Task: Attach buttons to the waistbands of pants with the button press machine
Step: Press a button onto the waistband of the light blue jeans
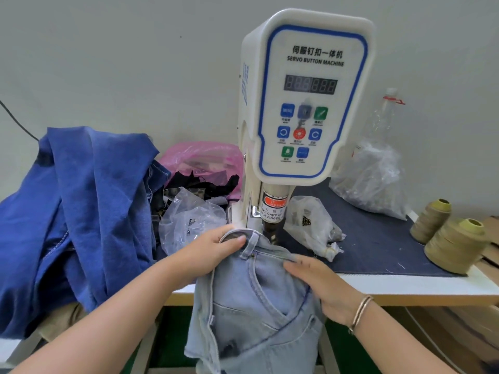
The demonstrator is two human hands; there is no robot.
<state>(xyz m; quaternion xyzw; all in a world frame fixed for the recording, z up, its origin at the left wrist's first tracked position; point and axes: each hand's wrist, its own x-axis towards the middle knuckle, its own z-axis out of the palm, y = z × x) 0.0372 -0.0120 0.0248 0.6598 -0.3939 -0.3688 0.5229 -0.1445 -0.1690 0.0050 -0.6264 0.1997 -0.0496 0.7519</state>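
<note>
A white servo button machine [305, 98] stands at the table's middle, its press head [271, 211] pointing down. Light blue denim pants [256, 306] hang over the table's front edge, with the waistband end [243, 234] lying just left of the press head. My left hand [213, 252] pinches the waistband end, thumb on top. My right hand [321, 282] lies on the waistband and the pocket area to the right, fingers fairly straight; whether they curl under the cloth I cannot tell.
A heap of dark blue garments [81, 211] fills the left of the table. Clear plastic bags [189, 217] of small parts sit beside the machine, and a pink bag [205, 157] behind. Two thread cones [453, 244] stand at the right on a dark mat [378, 238]. An empty bottle [386, 114] stands at the back.
</note>
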